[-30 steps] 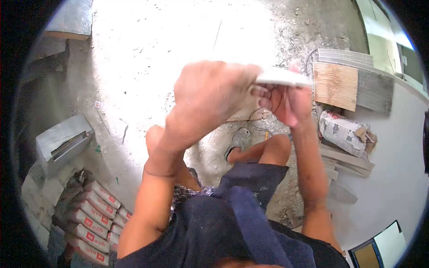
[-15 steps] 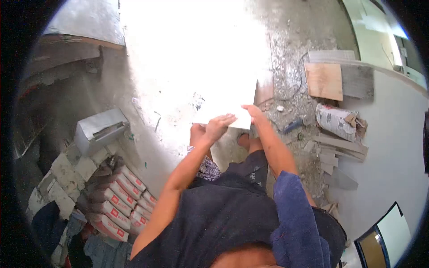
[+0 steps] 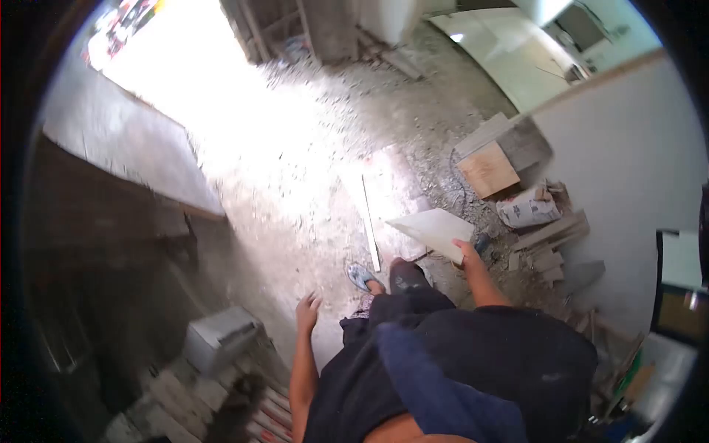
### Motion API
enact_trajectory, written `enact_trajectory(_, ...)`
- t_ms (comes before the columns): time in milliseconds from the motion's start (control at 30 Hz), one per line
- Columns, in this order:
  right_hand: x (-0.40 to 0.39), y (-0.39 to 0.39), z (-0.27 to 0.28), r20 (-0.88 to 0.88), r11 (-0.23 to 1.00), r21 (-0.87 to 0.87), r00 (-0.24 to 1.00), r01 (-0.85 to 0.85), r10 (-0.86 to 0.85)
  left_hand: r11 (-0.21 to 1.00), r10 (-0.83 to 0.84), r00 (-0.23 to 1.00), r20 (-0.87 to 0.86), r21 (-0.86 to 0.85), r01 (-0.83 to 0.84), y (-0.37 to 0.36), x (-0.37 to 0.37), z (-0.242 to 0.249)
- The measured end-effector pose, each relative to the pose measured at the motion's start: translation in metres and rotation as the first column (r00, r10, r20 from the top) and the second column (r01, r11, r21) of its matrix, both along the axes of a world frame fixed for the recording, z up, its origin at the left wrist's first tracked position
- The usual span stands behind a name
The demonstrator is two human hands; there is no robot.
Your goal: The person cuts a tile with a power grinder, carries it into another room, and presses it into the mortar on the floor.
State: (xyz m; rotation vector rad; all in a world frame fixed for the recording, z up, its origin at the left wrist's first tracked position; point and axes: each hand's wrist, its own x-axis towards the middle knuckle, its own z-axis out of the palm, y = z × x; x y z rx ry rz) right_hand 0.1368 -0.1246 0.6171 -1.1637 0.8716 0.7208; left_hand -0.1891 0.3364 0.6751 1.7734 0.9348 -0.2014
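pale tile sits at about 2 o'clock from the body, held flat-ish out over the rubble floor. right hand is clamped on its near edge only, one-handed. left hand hangs free at 8 o'clock, fingers apart, touching nothing. a long pale strip lies on the floor at 12, sandal just beside it. plywood board, crumpled bag and offcuts at 2–3 o'clock by the wall. risk, as i read it: edge grip on a cantilevered tile could slip or snap it; loose debris underfoot could cause a trip.
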Motion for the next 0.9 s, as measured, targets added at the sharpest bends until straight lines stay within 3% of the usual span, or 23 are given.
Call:
enact_trajectory(33,0.000,-0.009,-0.007,0.022,0.999,0.011,0.999,0.041,-0.041,0.989,0.107,0.984,-0.143,-0.088,-0.120,0.027,-0.034,-0.008)
enact_trajectory(67,0.005,-0.017,-0.021,-0.029,0.996,0.000,0.996,0.089,-0.089,0.993,0.067,0.985,-0.160,0.109,-0.050,0.059,-0.094,-0.059)
enact_trajectory(100,0.014,-0.020,-0.035,-0.079,0.991,-0.010,0.988,0.130,-0.131,0.955,0.279,0.933,-0.229,0.165,-0.245,0.081,-0.140,-0.086)
enact_trajectory(133,0.015,-0.022,-0.045,-0.059,0.989,0.004,0.987,0.150,-0.149,0.928,0.270,0.814,-0.515,0.364,-0.078,0.092,-0.164,-0.086)
enact_trajectory(167,0.009,-0.024,-0.053,0.106,0.997,-0.063,0.994,0.040,-0.033,0.953,0.260,0.633,-0.729,0.301,-0.045,0.109,-0.167,-0.079)
enact_trajectory(200,0.005,-0.029,-0.063,0.261,0.986,-0.154,0.960,-0.061,0.101,0.965,0.256,0.646,-0.719,0.231,-0.125,0.119,-0.176,-0.067)
enact_trajectory(233,0.007,-0.033,-0.072,0.392,0.955,-0.260,0.888,-0.145,0.242,0.947,0.306,0.756,-0.578,0.101,-0.305,0.127,-0.175,-0.062)
enact_trajectory(267,0.007,-0.044,-0.105,0.415,0.904,-0.386,0.841,-0.185,0.349,0.888,0.390,0.815,-0.428,-0.058,-0.455,0.129,-0.166,-0.050)
enact_trajectory(333,0.008,-0.064,-0.164,0.397,0.743,-0.635,0.736,-0.211,0.548,0.832,0.449,0.847,-0.284,-0.213,-0.512,0.137,-0.134,-0.039)
enact_trajectory(367,0.023,-0.027,-0.116,0.235,0.937,-0.327,0.949,-0.125,0.208,0.832,0.447,0.846,-0.291,-0.211,-0.513,0.143,-0.122,-0.049)
enact_trajectory(400,0.039,0.009,-0.069,-0.110,0.787,0.053,0.786,0.615,-0.608,0.866,0.392,0.894,-0.218,-0.239,-0.438,0.149,-0.108,-0.066)
enact_trajectory(433,0.055,0.051,-0.011,-0.309,0.331,-0.098,0.287,0.939,-0.907,0.897,0.333,0.932,-0.142,-0.259,-0.360,0.159,-0.096,-0.074)
enact_trajectory(533,0.076,0.120,0.031,-0.329,0.223,-0.116,0.174,0.968,-0.928,0.986,0.105,0.986,-0.130,-0.118,-0.121,0.179,-0.024,-0.032)
enact_trajectory(733,0.121,0.223,0.058,-0.358,0.127,0.046,0.135,0.991,-0.924,0.981,-0.158,0.969,-0.189,-0.143,0.132,0.294,0.095,-0.079)
enact_trajectory(833,0.152,0.258,0.064,-0.347,0.098,0.158,0.148,0.983,-0.926,0.985,-0.031,0.984,-0.176,-0.174,0.000,0.363,0.191,-0.069)
enact_trajectory(900,0.175,0.283,0.081,-0.340,0.073,0.206,0.141,0.976,-0.930,0.979,0.114,0.979,-0.171,-0.149,-0.140,0.407,0.265,-0.034)
